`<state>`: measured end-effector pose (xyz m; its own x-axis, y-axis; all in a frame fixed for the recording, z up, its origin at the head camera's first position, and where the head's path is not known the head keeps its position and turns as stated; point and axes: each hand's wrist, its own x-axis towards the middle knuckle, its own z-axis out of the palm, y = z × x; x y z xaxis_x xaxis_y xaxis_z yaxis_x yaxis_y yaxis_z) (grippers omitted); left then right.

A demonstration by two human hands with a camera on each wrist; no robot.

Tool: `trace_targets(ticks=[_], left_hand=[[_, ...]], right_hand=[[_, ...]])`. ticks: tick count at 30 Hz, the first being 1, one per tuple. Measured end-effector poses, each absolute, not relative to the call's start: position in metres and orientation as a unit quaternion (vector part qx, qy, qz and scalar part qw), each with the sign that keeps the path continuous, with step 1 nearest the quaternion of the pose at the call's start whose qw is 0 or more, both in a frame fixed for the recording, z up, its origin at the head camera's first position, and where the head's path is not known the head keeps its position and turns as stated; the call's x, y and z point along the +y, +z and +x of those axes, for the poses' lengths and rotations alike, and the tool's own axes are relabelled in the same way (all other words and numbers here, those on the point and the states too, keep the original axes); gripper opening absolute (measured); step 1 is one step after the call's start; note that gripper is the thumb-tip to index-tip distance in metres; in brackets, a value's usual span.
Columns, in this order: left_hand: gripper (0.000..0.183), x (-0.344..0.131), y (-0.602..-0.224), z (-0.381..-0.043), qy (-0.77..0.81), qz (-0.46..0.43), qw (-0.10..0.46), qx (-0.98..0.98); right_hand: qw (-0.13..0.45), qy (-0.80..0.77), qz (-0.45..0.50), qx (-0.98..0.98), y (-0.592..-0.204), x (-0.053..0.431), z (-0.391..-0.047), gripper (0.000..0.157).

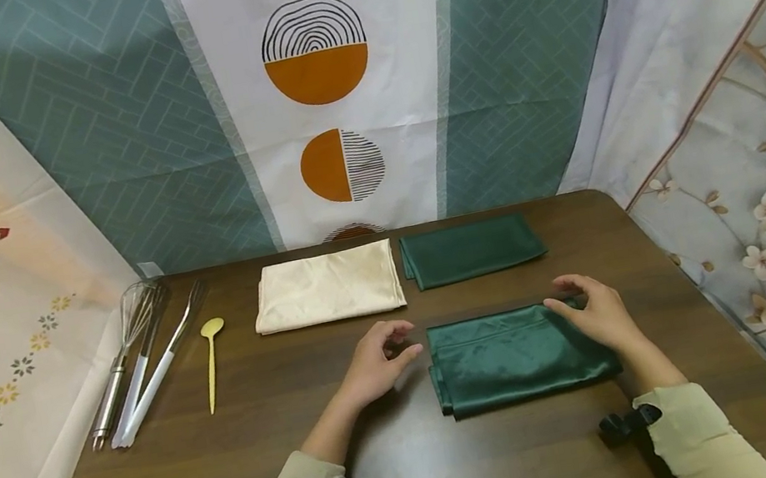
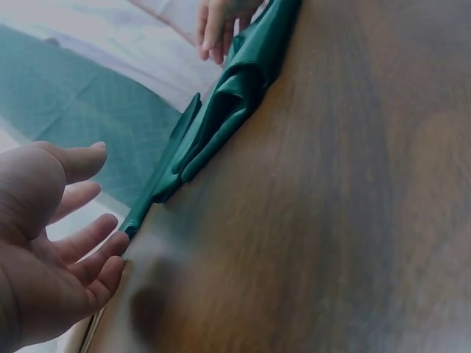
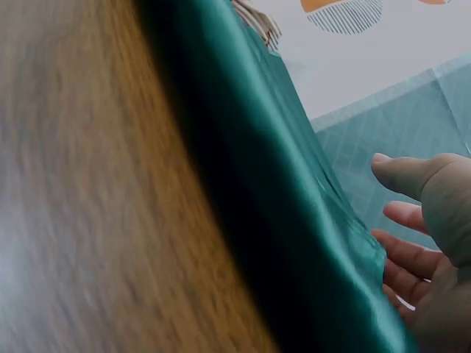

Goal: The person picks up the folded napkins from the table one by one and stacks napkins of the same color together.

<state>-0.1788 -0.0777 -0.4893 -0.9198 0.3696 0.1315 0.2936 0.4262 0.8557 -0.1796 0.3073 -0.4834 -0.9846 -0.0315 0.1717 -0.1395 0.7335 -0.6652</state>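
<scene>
A folded, shiny green cloth (image 1: 517, 360) lies on the table in front of me, its layered folds showing at the left side. My left hand (image 1: 377, 363) hovers just left of it, apart from the cloth, fingers loosely bent and thumb spread. In the left wrist view that hand (image 2: 66, 250) holds nothing. Over the cloth's far right corner is my right hand (image 1: 597, 313), thumb apart from the fingers. The right wrist view shows the right hand's fingertips (image 3: 390, 246) close beside the green fabric (image 3: 294, 206); whether they touch it I cannot tell.
Behind lie a folded cream cloth (image 1: 328, 286) and a second folded green cloth (image 1: 472, 250). On the left are a whisk (image 1: 117, 364), long white-handled utensils (image 1: 151, 396) and a yellow spoon (image 1: 211, 361). Patterned fabric (image 1: 514, 65) hangs beyond the wooden table (image 1: 287, 390).
</scene>
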Motion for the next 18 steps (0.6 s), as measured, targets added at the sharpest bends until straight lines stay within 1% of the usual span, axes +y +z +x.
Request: trace_targets(ticks=[3,7,12,15,18], left_hand=[[0.035,-0.074,-0.494,-0.18,0.5,0.2,0.035,0.842],[0.038,-0.069,-0.5,-0.181,0.481,0.213,0.032,0.85],[0.046,-0.064,-0.502,-0.181,0.444,0.232,0.022,0.865],[0.051,-0.062,-0.502,-0.182,0.43,0.231,0.026,0.872],[0.06,-0.061,-0.502,-0.184,0.419,0.229,0.039,0.878]], right_hand=[[0.043,0.361,0.057,-0.93,-0.483,0.312,-0.178,0.058],[0.0,0.353,0.099,-0.93,-0.482,0.316,-0.177,0.063],[-0.023,0.347,0.145,-0.926,-0.483,0.318,-0.176,0.072],[-0.033,0.347,0.148,-0.925,-0.483,0.317,-0.176,0.075],[-0.046,0.343,0.137,-0.928,-0.483,0.315,-0.175,0.073]])
